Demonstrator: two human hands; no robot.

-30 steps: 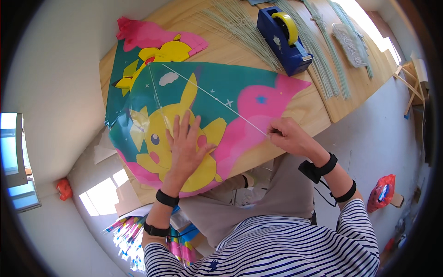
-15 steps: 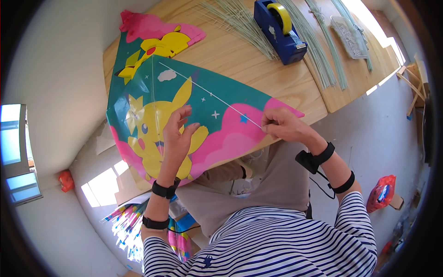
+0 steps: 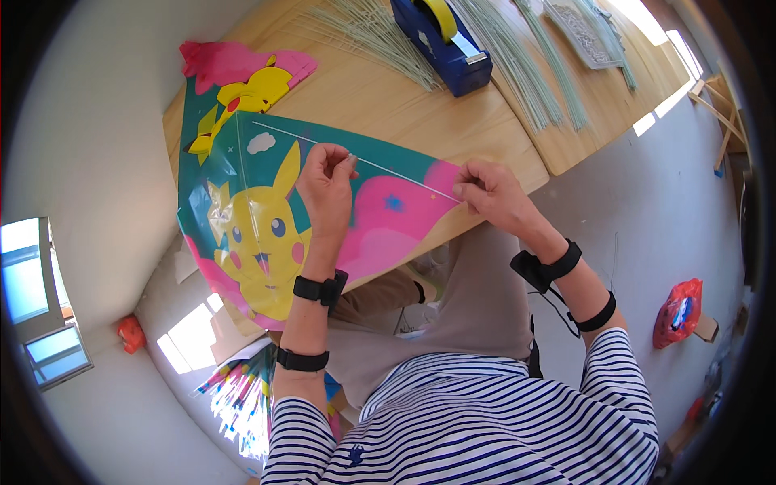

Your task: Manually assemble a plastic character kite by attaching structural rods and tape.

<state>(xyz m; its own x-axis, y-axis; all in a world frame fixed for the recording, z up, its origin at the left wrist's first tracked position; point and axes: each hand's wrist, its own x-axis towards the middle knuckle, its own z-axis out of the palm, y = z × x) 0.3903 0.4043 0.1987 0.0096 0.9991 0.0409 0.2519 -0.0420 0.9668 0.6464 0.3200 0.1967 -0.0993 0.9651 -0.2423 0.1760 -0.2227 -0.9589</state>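
A kite sheet (image 3: 388, 229) in green and pink, printed with a yellow cartoon figure, lies glossy on the wooden table. Across its upper right part runs a thin white rod (image 3: 394, 170), slanting down toward the pink corner. My right hand (image 3: 495, 194) pinches the rod's lower right end between thumb and forefinger. Over the middle of the rod, my left hand (image 3: 325, 182) is closed, its thumb and fingertip meeting on the rod's line; its other fingers are curled in. Another kite sheet (image 3: 242, 69) of the same print lies folded beyond, partly under the first.
A blue tape dispenser (image 3: 453, 56) with yellow tape stands at the back. Bundles of thin pale rods (image 3: 517, 73) lie around it, and a clear plastic box (image 3: 584, 34) of small parts sits farther right. Rolled colourful sheets (image 3: 242, 400) stand below the table's left side.
My left hand has moved right from above the printed figure to the rod, and its spread fingers have closed. My right hand stays at the rod's end. The view has shifted slightly.
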